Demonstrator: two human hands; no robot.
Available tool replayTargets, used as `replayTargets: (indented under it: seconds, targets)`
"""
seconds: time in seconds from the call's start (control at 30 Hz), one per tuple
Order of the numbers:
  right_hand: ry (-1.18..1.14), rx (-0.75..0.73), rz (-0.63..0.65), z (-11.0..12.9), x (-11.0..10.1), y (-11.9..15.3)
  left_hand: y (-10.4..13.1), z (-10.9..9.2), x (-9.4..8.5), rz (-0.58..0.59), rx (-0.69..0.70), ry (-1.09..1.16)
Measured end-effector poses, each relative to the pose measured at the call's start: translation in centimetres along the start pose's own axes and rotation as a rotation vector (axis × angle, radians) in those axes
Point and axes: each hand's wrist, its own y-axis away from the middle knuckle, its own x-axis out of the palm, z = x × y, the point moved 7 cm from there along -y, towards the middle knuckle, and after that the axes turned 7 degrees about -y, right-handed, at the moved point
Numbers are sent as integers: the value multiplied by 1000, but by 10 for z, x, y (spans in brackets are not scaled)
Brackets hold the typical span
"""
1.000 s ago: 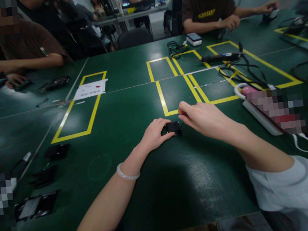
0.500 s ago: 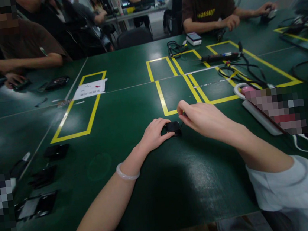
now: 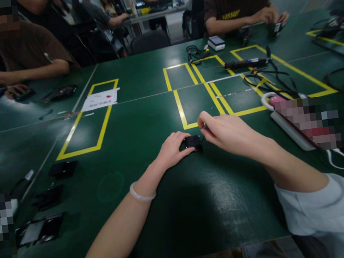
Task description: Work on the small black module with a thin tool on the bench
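A small black block-shaped part (image 3: 193, 142) rests on the green table (image 3: 182, 211). My left hand (image 3: 174, 148) grips its left side between thumb and fingers. Just right of the part, my right hand (image 3: 217, 129) is closed in a pinch, raised a little over the table. A thin dark piece shows between the part and my right fingertips, too small to make out. Whatever lies inside the right pinch is hidden by the fingers.
Dark parts (image 3: 63, 169) and a black-and-silver packet (image 3: 40, 230) lie at left. A paper label (image 3: 100, 99) sits on yellow tape. At right are a black pen-like tool (image 3: 247, 63), cables and a pink-and-white object (image 3: 282, 109). People sit across the table.
My two hands and the black part hold nearly the same place. Across the table at right, a person's hands have come closer together around a small object.
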Motion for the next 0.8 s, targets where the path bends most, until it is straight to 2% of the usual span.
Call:
replayTargets:
  seconds: [0.3, 0.8]
  targets:
    - [56, 22, 12, -2, 0, -1, 0, 0, 1, 6, 4, -10]
    - [20, 0, 9, -3, 3, 0, 0, 0, 1, -15, 12, -8]
